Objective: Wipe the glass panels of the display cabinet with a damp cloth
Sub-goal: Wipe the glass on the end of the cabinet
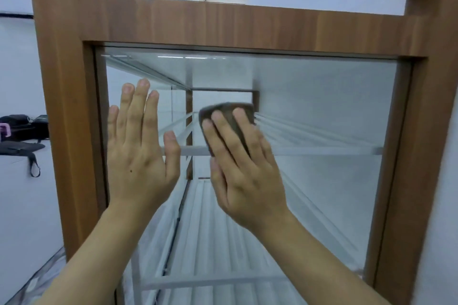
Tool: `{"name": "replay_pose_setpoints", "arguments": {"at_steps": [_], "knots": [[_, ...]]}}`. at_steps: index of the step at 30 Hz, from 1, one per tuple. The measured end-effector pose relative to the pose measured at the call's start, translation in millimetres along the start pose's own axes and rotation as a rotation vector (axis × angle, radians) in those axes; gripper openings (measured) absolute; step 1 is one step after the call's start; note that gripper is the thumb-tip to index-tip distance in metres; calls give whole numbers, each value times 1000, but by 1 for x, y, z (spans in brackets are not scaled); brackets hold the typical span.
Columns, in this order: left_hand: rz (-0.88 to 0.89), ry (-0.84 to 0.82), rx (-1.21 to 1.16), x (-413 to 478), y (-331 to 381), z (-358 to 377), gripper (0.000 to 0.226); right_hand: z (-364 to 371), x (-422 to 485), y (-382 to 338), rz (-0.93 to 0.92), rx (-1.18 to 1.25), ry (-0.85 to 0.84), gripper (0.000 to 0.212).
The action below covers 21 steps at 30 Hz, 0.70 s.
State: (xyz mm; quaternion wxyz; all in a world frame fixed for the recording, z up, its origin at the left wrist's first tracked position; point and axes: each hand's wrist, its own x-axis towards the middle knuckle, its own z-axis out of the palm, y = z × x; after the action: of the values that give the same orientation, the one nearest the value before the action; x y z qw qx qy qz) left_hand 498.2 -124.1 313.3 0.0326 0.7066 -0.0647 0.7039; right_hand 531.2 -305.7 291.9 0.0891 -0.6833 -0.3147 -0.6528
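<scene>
1. Cloth (226,121): dark brown, folded into a pad, flat on the glass panel (322,106) near its middle; long axis runs up the pane, tilted slightly left.
2. No writing readable anywhere.
3. Right hand (244,168): fingers extended, pressing the cloth against the glass, forearm rising from lower right.
4. Left hand (138,153): fully open, palm flat on the glass, holding nothing, just left of the cloth.
5. Wooden frame (223,25) surrounds the pane; black bags (23,131) lie far left.
</scene>
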Motion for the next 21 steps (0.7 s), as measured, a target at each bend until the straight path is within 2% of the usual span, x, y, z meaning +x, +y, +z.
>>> {"name": "replay_pose_setpoints", "arguments": {"at_steps": [1, 3, 5, 8, 9, 10, 12, 14, 16, 19, 20, 21], "knots": [[-11, -5, -4, 0, 2, -1, 56, -6, -23, 6, -80, -25, -42, 52], [-64, -5, -15, 1, 10, -1, 56, -17, -44, 34, -48, -21, -25, 51], [-98, 7, -25, 2, 25, 0, 54, -22, -24, 61, 119, 7, 87, 49], [-40, 8, -65, 4, 53, 8, 54, -21, 35, 68, 383, 35, 241, 47], [-29, 6, -76, 5, 61, 13, 54, -19, 42, 62, 388, 58, 237, 47], [-32, 7, -79, 6, 68, 17, 54, -17, 36, 56, 319, 70, 197, 48], [-45, 6, -56, 6, 76, 25, 55, -16, -4, 51, 65, 53, 57, 50], [-39, -14, -17, 4, 78, 31, 56, -25, -42, 67, -43, 16, -16, 50], [-49, -21, 5, 3, 77, 33, 57, -29, -38, 89, 87, 25, 57, 51], [-50, -26, 4, 4, 78, 32, 57, -27, 16, 84, 416, 28, 198, 50], [-49, -26, 4, 5, 77, 32, 57, -24, 26, 73, 393, 44, 182, 51], [-46, -27, 4, 5, 76, 31, 57, -20, 24, 63, 275, 61, 133, 52]]}}
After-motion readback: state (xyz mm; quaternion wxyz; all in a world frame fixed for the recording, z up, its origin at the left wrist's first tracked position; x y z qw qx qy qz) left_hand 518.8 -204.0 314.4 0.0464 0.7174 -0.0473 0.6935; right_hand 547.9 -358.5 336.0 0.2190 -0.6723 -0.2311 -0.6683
